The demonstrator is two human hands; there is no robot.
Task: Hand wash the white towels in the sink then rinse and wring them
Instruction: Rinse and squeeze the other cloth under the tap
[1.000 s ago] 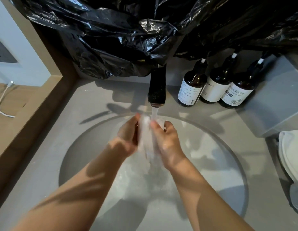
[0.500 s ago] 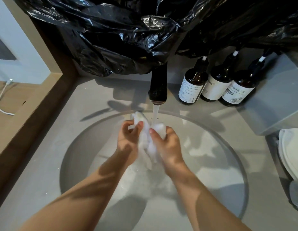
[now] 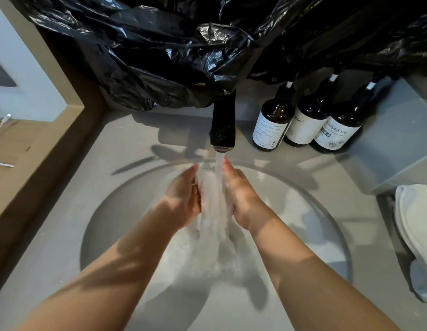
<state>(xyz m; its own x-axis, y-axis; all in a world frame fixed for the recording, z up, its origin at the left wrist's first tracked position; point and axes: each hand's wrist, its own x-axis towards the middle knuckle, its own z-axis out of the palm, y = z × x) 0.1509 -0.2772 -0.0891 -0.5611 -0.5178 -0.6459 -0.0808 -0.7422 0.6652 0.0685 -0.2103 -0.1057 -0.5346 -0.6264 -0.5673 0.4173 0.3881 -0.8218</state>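
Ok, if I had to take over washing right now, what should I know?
Left hand and right hand: flat, fingers straight, pressing the white towel between the palms.
Towel: under the running tap, above the foamy sink.
Folded white cloth lies on the counter at the right.
Done: soaping, it seems.
Left: finish rinsing, wring; whether the folded cloth needs washing I cannot tell.

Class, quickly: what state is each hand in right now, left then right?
Left hand: open, straight fingers pressing the white towel.
Right hand: open, straight fingers pressing the towel's other side.
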